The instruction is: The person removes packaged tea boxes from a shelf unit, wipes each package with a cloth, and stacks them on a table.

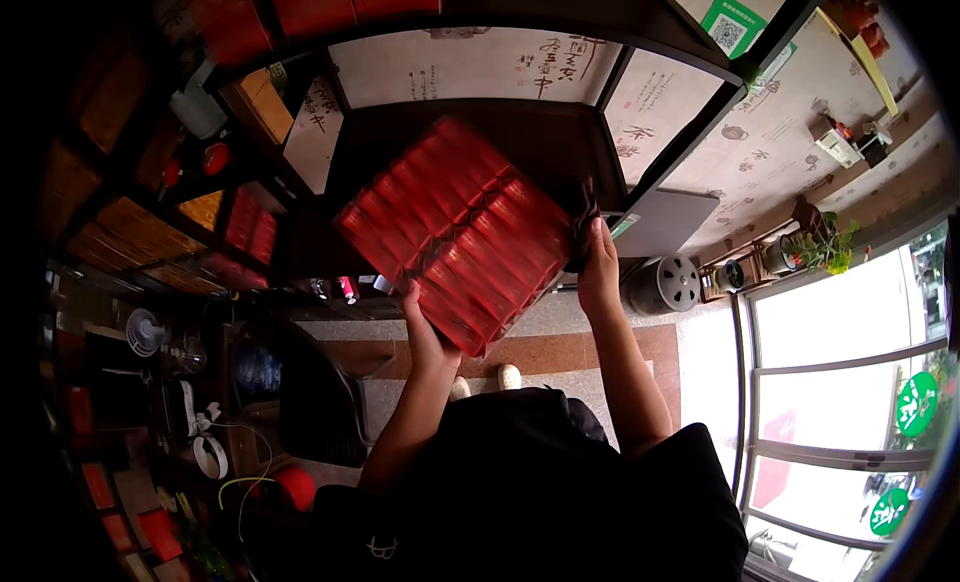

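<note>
A large pack of shiny red packets point(465, 237), set in rows under what looks like clear wrap, is held up tilted before the dark shelf. My left hand point(430, 337) grips its lower left edge, thumb on the near face and the other fingers hidden beneath. On the right, my right hand point(598, 272) is closed around a dark crumpled cloth point(588, 222) beside the pack's right corner. Whether that hand also bears on the pack, I cannot tell. The pack is slightly blurred.
A dark shelf compartment point(480, 110) lies behind the pack. More red packs point(250, 225) sit in the left shelving. A black chair point(315, 397) stands at lower left, a round metal canister point(668, 285) on the right, near potted plants point(825, 247) and the window point(840, 402).
</note>
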A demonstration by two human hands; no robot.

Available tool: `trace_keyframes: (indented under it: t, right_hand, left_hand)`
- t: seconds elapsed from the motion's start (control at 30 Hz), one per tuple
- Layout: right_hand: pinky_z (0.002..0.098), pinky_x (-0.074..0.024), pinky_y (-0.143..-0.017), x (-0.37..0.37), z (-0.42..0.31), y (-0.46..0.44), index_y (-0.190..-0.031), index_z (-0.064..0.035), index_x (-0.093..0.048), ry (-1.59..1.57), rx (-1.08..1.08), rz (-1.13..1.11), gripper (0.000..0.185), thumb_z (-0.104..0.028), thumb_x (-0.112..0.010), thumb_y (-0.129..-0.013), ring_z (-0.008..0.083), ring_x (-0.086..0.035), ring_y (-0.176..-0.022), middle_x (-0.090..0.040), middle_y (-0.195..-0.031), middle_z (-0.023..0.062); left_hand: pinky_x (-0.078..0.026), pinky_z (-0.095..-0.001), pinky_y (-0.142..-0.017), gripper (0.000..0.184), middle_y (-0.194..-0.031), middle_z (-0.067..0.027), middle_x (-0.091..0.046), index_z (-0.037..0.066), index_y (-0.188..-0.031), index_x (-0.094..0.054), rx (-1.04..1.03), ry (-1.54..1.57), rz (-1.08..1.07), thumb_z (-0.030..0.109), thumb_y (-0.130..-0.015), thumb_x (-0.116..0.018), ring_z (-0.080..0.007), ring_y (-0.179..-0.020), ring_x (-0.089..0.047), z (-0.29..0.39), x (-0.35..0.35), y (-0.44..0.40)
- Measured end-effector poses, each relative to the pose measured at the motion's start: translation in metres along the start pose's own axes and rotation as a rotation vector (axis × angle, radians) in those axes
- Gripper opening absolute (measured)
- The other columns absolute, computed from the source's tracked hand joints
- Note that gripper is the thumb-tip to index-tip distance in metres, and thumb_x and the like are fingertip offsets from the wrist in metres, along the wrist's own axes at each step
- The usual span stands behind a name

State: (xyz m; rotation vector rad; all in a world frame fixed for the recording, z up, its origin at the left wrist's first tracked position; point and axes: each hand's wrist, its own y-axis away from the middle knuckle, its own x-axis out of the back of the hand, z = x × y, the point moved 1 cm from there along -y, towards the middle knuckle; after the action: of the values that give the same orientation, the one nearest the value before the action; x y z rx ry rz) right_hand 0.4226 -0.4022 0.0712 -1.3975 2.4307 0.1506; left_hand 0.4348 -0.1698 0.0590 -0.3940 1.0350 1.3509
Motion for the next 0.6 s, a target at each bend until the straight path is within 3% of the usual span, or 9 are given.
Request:
trace_keyframes:
  t: [0.03, 0.1, 0.2, 0.3, 0.37, 0.43, 0.5, 0.53, 0.6]
  right_hand:
    - [0.0303, -0.0316, -0.11, -0.006, 0.015, 0.008, -0.15, -0.0028, -0.031, -0.038, 0.106, 0.139, 0.052, -0.033, -0.035, -0.108, 0.0161, -0.041, -0.132, -0.042, -0.147, 0.0092]
    - [0.0322, -0.0241, -0.115, -0.026, 0.031, 0.031, -0.153, -0.0025, -0.021, 0.04, 0.172, 0.256, 0.054, -0.029, -0.033, -0.108, 0.0206, -0.031, -0.14, -0.03, -0.154, 0.014]
    - [0.0325, -0.0247, -0.114, -0.046, 0.037, 0.079, -0.155, -0.0034, -0.015, -0.125, 0.028, 0.237, 0.056, -0.029, -0.032, -0.108, 0.0195, -0.03, -0.14, -0.025, -0.157, 0.011]
    - [0.0347, -0.0135, -0.117, -0.056, 0.038, 0.145, -0.153, 0.0022, -0.004, 0.059, 0.017, 0.037, 0.063, -0.023, -0.037, -0.106, 0.0247, -0.013, -0.146, -0.011, -0.159, 0.0167]
    - [0.0361, -0.006, -0.119, -0.061, 0.039, 0.164, -0.152, 0.0059, 0.003, 0.181, 0.005, -0.103, 0.069, -0.019, -0.04, -0.104, 0.0281, -0.001, -0.15, -0.002, -0.161, 0.0204]
    - [0.0345, -0.0063, -0.119, -0.059, 0.043, 0.152, -0.152, 0.0058, 0.002, 0.071, -0.065, -0.003, 0.069, -0.016, -0.042, -0.104, 0.0264, -0.002, -0.15, -0.002, -0.161, 0.019]
    - [0.0338, -0.0072, -0.119, -0.059, 0.049, 0.126, -0.152, 0.0058, 0.001, 0.03, 0.065, 0.007, 0.068, -0.015, -0.043, -0.104, 0.0253, -0.003, -0.15, -0.004, -0.161, 0.0181]
    - [0.0334, -0.0082, -0.119, -0.064, 0.022, 0.114, -0.153, 0.0055, -0.002, 0.029, -0.029, 0.065, 0.067, -0.016, -0.043, -0.104, 0.0249, -0.005, -0.149, -0.006, -0.161, 0.0178]
    - [0.0324, -0.0121, -0.118, -0.048, 0.035, 0.073, -0.154, 0.0026, -0.007, 0.106, 0.041, 0.108, 0.065, -0.017, -0.044, -0.104, 0.0249, -0.012, -0.148, -0.014, -0.16, 0.0175]
  left_hand:
    - [-0.041, -0.0461, -0.105, 0.071, -0.142, -0.0097, -0.047, 0.008, -0.141, -0.04, -0.003, 0.034, 0.024, 0.052, -0.089, -0.057, -0.0279, -0.129, -0.047, -0.006, -0.005, 0.001]
    - [-0.038, -0.046, -0.107, 0.068, -0.141, -0.0075, -0.047, 0.009, -0.14, -0.042, -0.04, 0.036, 0.015, 0.053, -0.091, -0.056, -0.0258, -0.129, -0.046, -0.023, -0.011, 0.004]
    - [-0.037, -0.0452, -0.108, 0.071, -0.142, -0.0081, -0.047, 0.009, -0.141, -0.04, -0.025, 0.024, 0.082, 0.057, -0.09, -0.054, -0.0259, -0.128, -0.046, -0.03, -0.022, 0.005]
    - [-0.037, -0.0442, -0.108, 0.077, -0.142, -0.009, -0.046, 0.009, -0.143, -0.038, -0.032, -0.017, -0.024, 0.062, -0.089, -0.052, -0.0269, -0.129, -0.046, -0.033, -0.012, -0.004]
    - [-0.038, -0.0431, -0.107, 0.08, -0.142, -0.01, -0.046, 0.008, -0.144, -0.036, 0.077, 0.051, -0.115, 0.065, -0.089, -0.048, -0.0272, -0.128, -0.047, -0.035, -0.007, -0.007]
    - [-0.039, -0.0428, -0.105, 0.079, -0.142, -0.0106, -0.046, 0.008, -0.145, -0.036, 0.09, 0.061, -0.106, 0.064, -0.09, -0.047, -0.0276, -0.127, -0.048, -0.038, -0.008, -0.005]
    - [-0.04, -0.0428, -0.105, 0.075, -0.142, -0.0101, -0.046, 0.008, -0.143, -0.038, -0.008, -0.028, -0.087, 0.062, -0.091, -0.049, -0.0275, -0.126, -0.049, -0.034, -0.016, 0.0]
    - [-0.04, -0.0428, -0.105, 0.075, -0.142, -0.0101, -0.046, 0.008, -0.143, -0.038, -0.011, -0.029, -0.088, 0.062, -0.091, -0.049, -0.0275, -0.126, -0.049, -0.034, -0.015, 0.0]
    - [-0.038, -0.0425, -0.106, 0.071, -0.142, -0.0084, -0.045, 0.008, -0.142, -0.038, -0.041, -0.023, -0.002, 0.057, -0.092, -0.051, -0.0248, -0.128, -0.046, -0.033, -0.009, 0.001]
